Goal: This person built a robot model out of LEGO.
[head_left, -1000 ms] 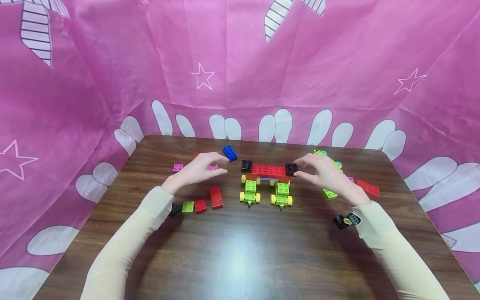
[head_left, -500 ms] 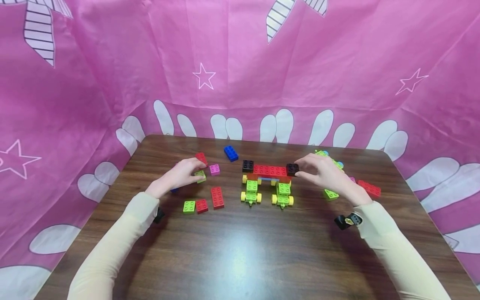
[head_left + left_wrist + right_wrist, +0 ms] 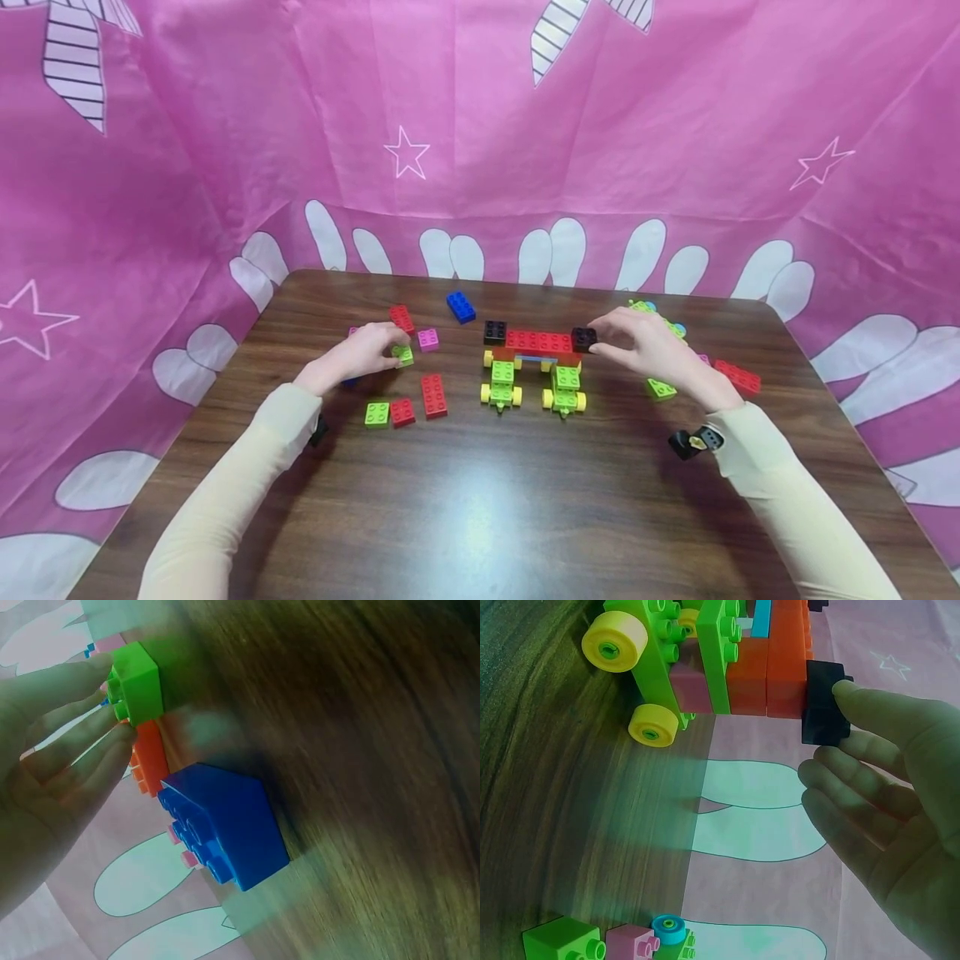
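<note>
- While pinched between thumb and fingers (image 3: 90, 671) of the left hand (image 3: 362, 353), small green brick (image 3: 403, 355) sits just off the bench (image 3: 480, 500), tilted, likely for lifting clear of the loose pieces.
- Just beside it: pink brick (image 3: 428, 339), red brick (image 3: 401, 318), and, under the wrist, blue brick (image 3: 225, 825).
- Clamped by thumb and fingers (image 3: 870, 709) of the right hand (image 3: 654, 348), black brick (image 3: 584, 338) at the right end of the wheeled model (image 3: 534, 367), probably to brace the build.
- Matching black block (image 3: 494, 332) at the other end of the red beam (image 3: 538, 341).
- Farther out: spare red and green bricks (image 3: 405, 404) near the model, more pieces (image 3: 735, 375) beyond the right hand.
</note>
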`<state>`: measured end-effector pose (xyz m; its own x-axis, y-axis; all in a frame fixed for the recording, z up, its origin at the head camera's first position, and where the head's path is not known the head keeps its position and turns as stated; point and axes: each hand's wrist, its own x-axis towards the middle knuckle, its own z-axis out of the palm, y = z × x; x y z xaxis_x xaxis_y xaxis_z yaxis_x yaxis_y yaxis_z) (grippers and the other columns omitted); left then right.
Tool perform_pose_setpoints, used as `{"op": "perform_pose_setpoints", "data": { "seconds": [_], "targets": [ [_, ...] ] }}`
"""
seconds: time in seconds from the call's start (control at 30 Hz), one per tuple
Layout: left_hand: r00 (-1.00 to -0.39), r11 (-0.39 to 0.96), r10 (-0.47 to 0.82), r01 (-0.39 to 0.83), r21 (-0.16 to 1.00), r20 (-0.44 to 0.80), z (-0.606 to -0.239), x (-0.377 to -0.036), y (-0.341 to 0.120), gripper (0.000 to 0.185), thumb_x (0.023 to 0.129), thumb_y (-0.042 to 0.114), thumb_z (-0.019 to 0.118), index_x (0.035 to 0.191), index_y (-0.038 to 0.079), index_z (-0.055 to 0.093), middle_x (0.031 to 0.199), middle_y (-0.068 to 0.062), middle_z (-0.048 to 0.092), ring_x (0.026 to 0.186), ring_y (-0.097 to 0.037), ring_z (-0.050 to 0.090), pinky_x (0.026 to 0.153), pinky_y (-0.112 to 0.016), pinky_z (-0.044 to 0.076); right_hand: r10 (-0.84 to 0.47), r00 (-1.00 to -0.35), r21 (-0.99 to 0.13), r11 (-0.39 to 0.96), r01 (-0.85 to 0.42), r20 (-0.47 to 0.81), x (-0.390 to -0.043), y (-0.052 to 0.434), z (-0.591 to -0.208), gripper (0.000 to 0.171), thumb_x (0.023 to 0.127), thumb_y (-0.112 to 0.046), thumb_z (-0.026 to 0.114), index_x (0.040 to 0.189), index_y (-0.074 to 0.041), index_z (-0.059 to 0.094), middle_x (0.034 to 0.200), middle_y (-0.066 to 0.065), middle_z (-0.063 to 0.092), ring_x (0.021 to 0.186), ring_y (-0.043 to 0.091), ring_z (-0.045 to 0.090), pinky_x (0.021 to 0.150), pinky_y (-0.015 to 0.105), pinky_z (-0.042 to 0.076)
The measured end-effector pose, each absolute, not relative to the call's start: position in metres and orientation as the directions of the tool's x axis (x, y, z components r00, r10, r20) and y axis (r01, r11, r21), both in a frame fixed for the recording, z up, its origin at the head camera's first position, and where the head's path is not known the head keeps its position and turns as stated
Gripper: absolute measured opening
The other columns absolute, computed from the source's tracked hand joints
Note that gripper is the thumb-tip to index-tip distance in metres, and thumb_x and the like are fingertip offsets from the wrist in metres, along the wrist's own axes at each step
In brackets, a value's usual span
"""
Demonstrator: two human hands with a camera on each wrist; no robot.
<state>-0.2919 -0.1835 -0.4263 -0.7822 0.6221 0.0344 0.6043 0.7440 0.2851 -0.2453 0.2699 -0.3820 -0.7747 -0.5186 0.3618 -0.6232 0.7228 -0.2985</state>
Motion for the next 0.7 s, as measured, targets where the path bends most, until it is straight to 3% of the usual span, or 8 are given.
{"op": "perform_pose_setpoints", "data": {
  "seconds": [0.37,0.7],
  "targets": [
    [-0.814,0.787,0.580,0.564,0.250,0.010,-0.4262,-0.2910,-0.1824,0.037,0.083,0.018,0.079,0.111,-0.004,0.070,0.108,-0.018,0.072,0.100,-0.029,0.067,0.092,-0.047,0.054,-0.532,-0.753,-0.294,0.703,-0.647,0.387,-0.2466,0.2699,-0.3826,0.031,0.082,-0.016,0.081,0.111,-0.010,0.072,0.097,0.002,0.074,0.086,0.015,0.069,0.074,0.037,0.055],
    [-0.832,0.798,0.555,0.529,0.289,-0.011,-0.4260,-0.2908,-0.1821,0.035,0.085,0.015,0.076,0.114,-0.003,0.069,0.107,-0.017,0.073,0.086,-0.022,0.063,0.083,-0.042,0.056,-0.528,-0.762,-0.306,0.706,-0.639,0.374,-0.2461,0.2694,-0.3819,0.030,0.083,-0.016,0.080,0.111,-0.009,0.072,0.098,0.002,0.074,0.086,0.015,0.070,0.074,0.037,0.055]
  ]
}}
